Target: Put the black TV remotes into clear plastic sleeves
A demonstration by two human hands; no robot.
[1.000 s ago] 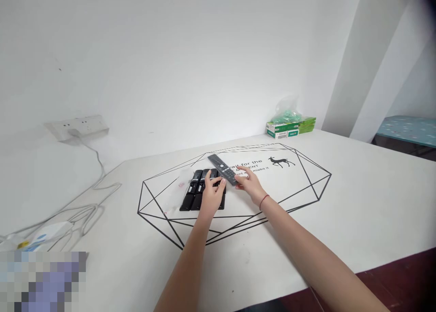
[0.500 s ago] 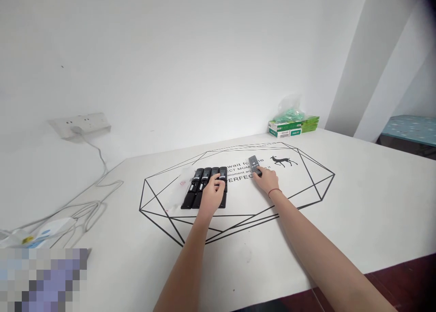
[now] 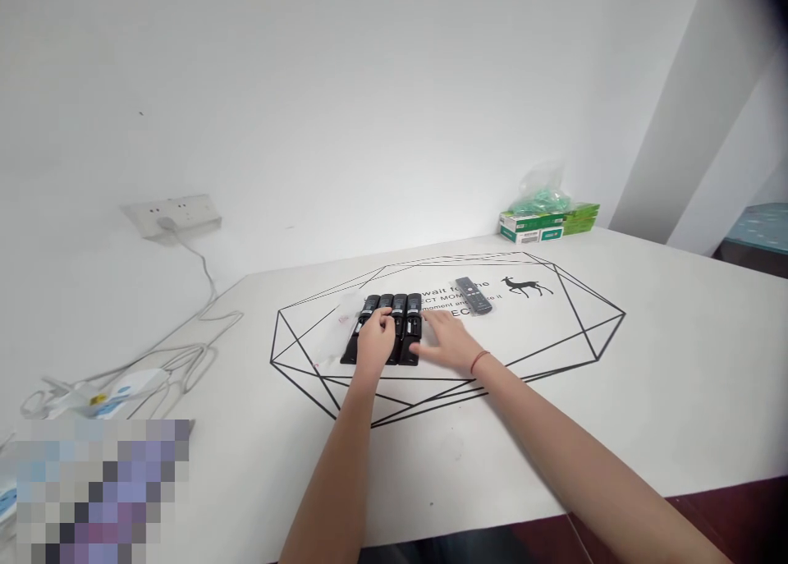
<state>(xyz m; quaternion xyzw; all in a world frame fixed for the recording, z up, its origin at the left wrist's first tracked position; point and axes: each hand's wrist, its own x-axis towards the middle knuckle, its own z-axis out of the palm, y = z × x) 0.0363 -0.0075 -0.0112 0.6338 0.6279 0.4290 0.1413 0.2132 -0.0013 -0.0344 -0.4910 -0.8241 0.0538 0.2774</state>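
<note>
Several black remote controls [image 3: 414, 303] lie side by side in a row, backs up, with open battery compartments in their middles. Over the left part of that row is my left hand [image 3: 377, 340], its fingers curled and pinched; whatever is between them is hidden. My right hand [image 3: 452, 342] reaches in at the row's right edge, thumb and fingers spread with nothing between them. A single dark grey remote control [image 3: 474, 295] rests button side up beyond my right hand, apart from the row. Clear plastic film [image 3: 338, 327] lies along the row's left side.
Boxes in green and white [image 3: 533, 223] stand by the wall at the back right, topped by a plastic bag [image 3: 545, 194]. At the left, cables [image 3: 178, 359] run over the white table [image 3: 529, 449] from a wall socket [image 3: 176, 217].
My right hand has let go of the single remote control and moved left to the row. The left hand's fingers have curled in more over the row. The view has shifted slightly.
</note>
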